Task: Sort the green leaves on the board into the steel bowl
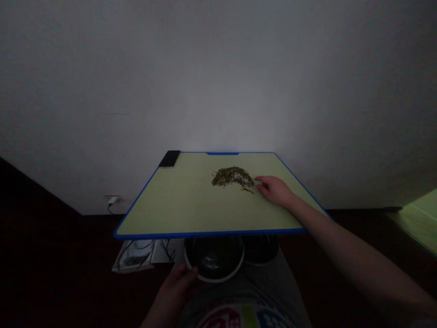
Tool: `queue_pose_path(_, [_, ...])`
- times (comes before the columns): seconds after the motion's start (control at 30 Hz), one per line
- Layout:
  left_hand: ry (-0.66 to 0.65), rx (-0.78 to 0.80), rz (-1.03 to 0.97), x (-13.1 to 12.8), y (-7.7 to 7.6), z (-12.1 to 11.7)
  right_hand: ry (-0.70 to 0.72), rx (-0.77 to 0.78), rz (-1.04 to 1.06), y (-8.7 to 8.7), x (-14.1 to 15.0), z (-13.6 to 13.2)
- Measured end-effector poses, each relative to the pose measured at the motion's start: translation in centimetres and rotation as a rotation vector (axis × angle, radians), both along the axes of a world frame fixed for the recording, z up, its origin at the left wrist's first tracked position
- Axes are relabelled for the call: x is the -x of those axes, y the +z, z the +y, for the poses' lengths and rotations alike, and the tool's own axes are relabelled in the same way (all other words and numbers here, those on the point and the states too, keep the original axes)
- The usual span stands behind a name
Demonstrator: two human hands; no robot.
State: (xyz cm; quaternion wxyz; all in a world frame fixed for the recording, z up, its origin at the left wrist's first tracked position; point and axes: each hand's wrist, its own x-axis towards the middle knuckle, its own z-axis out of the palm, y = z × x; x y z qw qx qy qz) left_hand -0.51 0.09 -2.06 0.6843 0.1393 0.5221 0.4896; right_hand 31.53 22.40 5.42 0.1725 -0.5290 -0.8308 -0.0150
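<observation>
Seeds: a low, curved seed pile (232, 177) lies on the far half of the board, its long axis running left to right and bending down at the right end; a few stray seeds trail toward the near side.
Right hand: the right hand (275, 190) lies just right of the pile, reaching in from the right side of the board, and is the nearer hand.
Right grip: closed, apparently pinching a small white piece (258, 183), partly hidden by the fingers; its tip meets the pile's right end.
Left hand: the left hand (177, 287) lies below the board's near edge, well apart from the pile, with its fingers at the bowl's rim.
Left grip: curled; cannot tell whether it is gripping.
Board: a pale green board (205, 235) with a blue rim; a phone (169, 159) lies at its far left corner.
Below: a dark bowl (218, 280) with a white rim sits under the near edge, a second bowl (261, 250) just right of it, and a cable on white paper (133, 257) to the left.
</observation>
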Motion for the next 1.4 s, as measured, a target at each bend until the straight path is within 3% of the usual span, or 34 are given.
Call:
queue_pose_path(0.27, [0.0,-0.001,0.03,-0.2,1.0,-0.1,-0.01,-0.01,-0.015,0.0,0.8,0.1])
queue_pose_path(0.63, [-0.034,0.001,0.003,-0.2,1.1,-0.1,-0.019,-0.032,-0.03,-0.2,1.0,0.9])
queue_pose_path(0.8, [0.011,0.0,0.036,-0.2,1.0,-0.1,-0.019,-0.011,-0.037,-0.3,0.8,1.4])
queue_pose_path(1.4, [-0.017,0.001,-0.006,0.0,0.0,-0.1,0.077,0.039,-0.003,0.0,0.6,2.2])
